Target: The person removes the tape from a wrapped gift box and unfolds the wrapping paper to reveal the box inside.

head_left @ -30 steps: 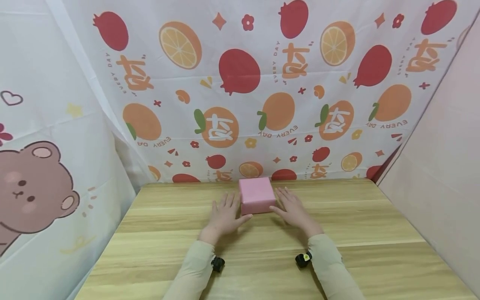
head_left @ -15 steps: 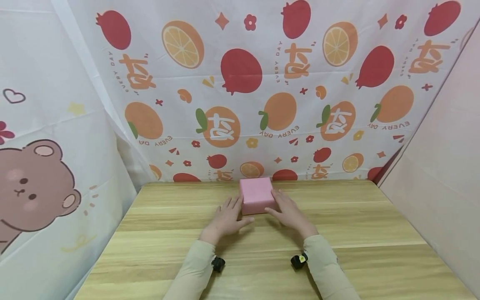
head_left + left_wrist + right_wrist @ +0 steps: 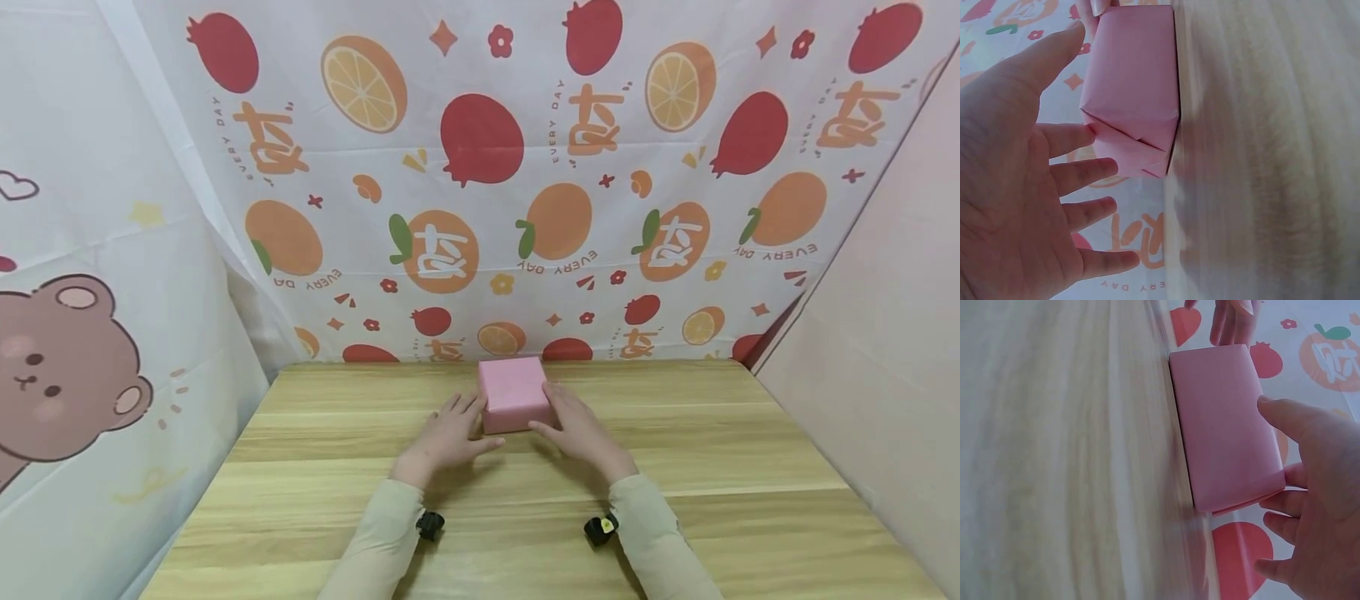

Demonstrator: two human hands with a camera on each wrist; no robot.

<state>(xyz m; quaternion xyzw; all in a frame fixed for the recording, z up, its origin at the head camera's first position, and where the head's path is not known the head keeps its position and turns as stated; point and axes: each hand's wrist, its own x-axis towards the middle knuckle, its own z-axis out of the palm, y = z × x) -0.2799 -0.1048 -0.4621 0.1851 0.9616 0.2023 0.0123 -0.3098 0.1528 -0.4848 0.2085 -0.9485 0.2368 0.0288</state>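
A pink paper-wrapped box (image 3: 514, 392) sits on the wooden table near its back edge. Folded paper flaps show on its left end in the left wrist view. My left hand (image 3: 448, 435) is at the box's left side, palm facing it, fingers spread and nearly straight with the tips right at the end face. On the opposite side, my right hand (image 3: 581, 425) lays its fingers along the box's right end, its thumb near the front face. In the right wrist view the right thumb (image 3: 1288, 415) reaches the box's upper edge. Neither hand curls around the box.
The wooden table (image 3: 675, 533) stretches in front and to both sides. Behind it hangs a white fruit-print cloth (image 3: 480, 233), close to the box. A bear-print cloth (image 3: 180, 292) hangs at the left, a plain pale one (image 3: 862, 350) at the right. Small black cameras are on both wrists.
Both hands have come inward from slightly apart to the box's two sides, the right one moving left. In the last half second the box has shifted slightly toward me.
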